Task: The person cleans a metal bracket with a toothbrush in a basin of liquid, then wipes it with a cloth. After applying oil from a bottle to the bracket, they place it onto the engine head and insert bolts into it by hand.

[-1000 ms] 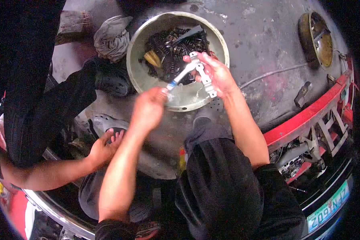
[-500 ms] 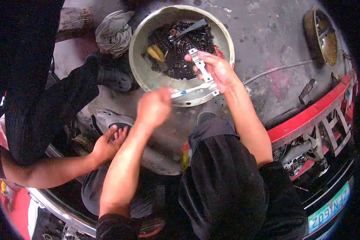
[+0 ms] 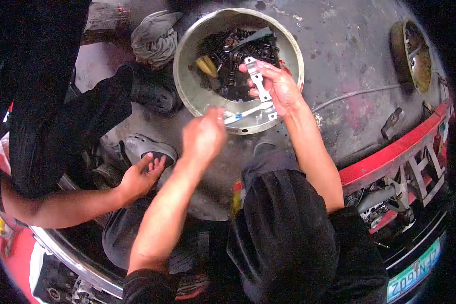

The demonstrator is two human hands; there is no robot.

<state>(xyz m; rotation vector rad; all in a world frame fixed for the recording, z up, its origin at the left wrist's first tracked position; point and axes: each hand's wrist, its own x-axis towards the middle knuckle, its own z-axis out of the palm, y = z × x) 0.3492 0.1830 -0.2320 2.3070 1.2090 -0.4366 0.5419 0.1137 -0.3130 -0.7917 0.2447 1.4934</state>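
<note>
Brushing: our left hand (image 3: 203,136) grips toothbrush (image 3: 244,112); right hand (image 3: 281,90) clamps bracket (image 3: 257,76); we should scrub steadily above basin (image 3: 186,86).

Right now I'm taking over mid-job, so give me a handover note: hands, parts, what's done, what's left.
Left hand: gripping a toothbrush, bristles at the lower end of the metal bracket.
Right hand: holding the bracket over the basin.
Basin: springs and dark parts lie inside.
Done: bracket looks mostly bright.
Left: probably its lower end, then the dark springs.
</note>
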